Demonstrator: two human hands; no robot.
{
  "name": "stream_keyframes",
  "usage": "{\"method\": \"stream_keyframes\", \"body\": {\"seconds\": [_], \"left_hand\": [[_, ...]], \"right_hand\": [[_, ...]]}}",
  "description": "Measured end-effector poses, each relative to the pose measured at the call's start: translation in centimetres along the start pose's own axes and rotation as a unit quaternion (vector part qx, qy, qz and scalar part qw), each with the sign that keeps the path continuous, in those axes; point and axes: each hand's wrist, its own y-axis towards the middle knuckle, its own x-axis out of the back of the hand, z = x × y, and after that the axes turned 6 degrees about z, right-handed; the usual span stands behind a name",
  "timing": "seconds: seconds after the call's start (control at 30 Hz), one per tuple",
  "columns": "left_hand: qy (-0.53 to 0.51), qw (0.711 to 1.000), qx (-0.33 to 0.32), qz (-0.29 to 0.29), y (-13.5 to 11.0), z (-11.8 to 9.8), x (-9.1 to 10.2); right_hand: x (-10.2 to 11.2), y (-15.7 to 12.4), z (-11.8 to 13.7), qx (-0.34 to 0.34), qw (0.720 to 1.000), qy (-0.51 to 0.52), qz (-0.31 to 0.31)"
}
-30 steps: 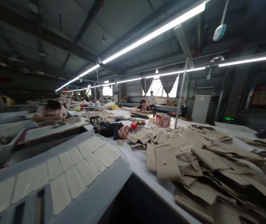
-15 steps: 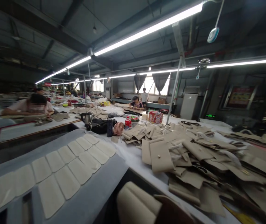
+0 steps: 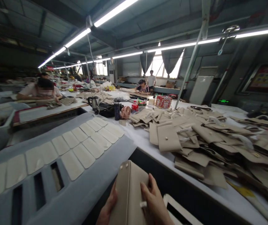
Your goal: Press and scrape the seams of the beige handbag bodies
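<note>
At the bottom centre I hold a boxy beige leather bag (image 3: pixel 132 193), its end with small metal studs pointing up and away from me. My left hand (image 3: pixel 108 204) grips its left side, the fingers partly hidden. My right hand (image 3: pixel 154 200) is closed against its right side, fingers bent over the edge. A small white piece (image 3: pixel 143 204) shows by the right fingertips; I cannot tell what it is. Just right of that hand is a pale rim with a dark opening (image 3: pixel 179 210).
Cream panels (image 3: pixel 71 165) lie in rows on a grey-covered table with dark slots at left. Beige leather pieces (image 3: pixel 209 147) are heaped on the right-hand table. Behind stand a kettle (image 3: pixel 94 103), a red box (image 3: pixel 163 102) and a slanting pole (image 3: pixel 190 65). Co-workers (image 3: pixel 46 89) sit beyond.
Both my hands have come into view, holding the bag, which now stands more upright with its studded end showing. The view has tilted down and turned a little left.
</note>
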Motion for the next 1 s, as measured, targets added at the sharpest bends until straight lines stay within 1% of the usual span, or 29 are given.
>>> {"method": "stream_keyframes", "body": {"seconds": [0.07, 0.1, 0.13, 0.17, 0.27, 0.33, 0.4, 0.47, 0.53, 0.63, 0.7, 0.77, 0.83, 0.9, 1.0], "left_hand": [[-0.138, 0.989, 0.056, -0.002, 0.2, 0.8, -0.7], [-0.189, 0.979, 0.079, -0.004, 0.2, 1.3, -1.0], [-0.215, 0.972, 0.095, -0.006, 0.2, 1.6, -1.3], [-0.212, 0.972, 0.103, -0.006, 0.1, 1.9, -1.4], [-0.144, 0.982, 0.119, -0.011, 0.1, 2.0, -1.6], [-0.082, 0.990, 0.109, -0.026, 0.1, 1.7, -1.8], [-0.035, 0.994, 0.091, -0.041, 0.0, 1.4, -2.3], [-0.014, 0.996, 0.076, -0.048, -0.2, 1.4, -2.9], [0.002, 0.996, 0.070, -0.056, -0.4, 1.6, -3.4], [0.038, 0.995, 0.064, -0.067, -0.7, 1.9, -3.9], [0.047, 0.995, 0.054, -0.068, -0.5, 1.6, -3.9], [0.044, 0.996, 0.029, -0.066, 0.2, 0.7, -3.8], [0.045, 0.998, 0.002, -0.052, 1.4, -0.5, -3.6], [0.047, 0.999, -0.004, -0.016, 2.6, -1.5, -3.4], [0.045, 0.998, -0.012, 0.031, 3.7, -2.2, -3.7]], "right_hand": [[0.2, -1.7, -0.2, 0.033, 0.992, -0.121, -0.004], [0.2, -2.6, 0.0, 0.041, 0.986, -0.162, 0.013], [0.1, -3.5, 0.1, 0.049, 0.980, -0.189, 0.032], [0.0, -4.3, 0.2, 0.057, 0.976, -0.205, 0.040], [-0.7, -5.7, 0.0, 0.109, 0.958, -0.266, 0.003], [-1.1, -5.9, -0.4, 0.137, 0.941, -0.310, -0.016], [-1.5, -5.7, -0.6, 0.133, 0.932, -0.337, -0.020], [-1.9, -5.4, -0.3, 0.114, 0.935, -0.333, -0.041], [-2.1, -5.3, 0.3, 0.100, 0.944, -0.309, -0.057], [-1.8, -5.4, 0.9, 0.095, 0.958, -0.264, -0.063], [-1.4, -5.7, 0.7, 0.086, 0.966, -0.236, -0.059], [-1.1, -6.0, 0.3, 0.073, 0.975, -0.203, -0.050], [-1.1, -6.2, 0.1, 0.062, 0.982, -0.177, -0.038], [-1.5, -6.2, 0.2, 0.063, 0.982, -0.173, -0.033], [-2.0, -5.8, 1.2, 0.083, 0.970, -0.219, -0.064]]}}
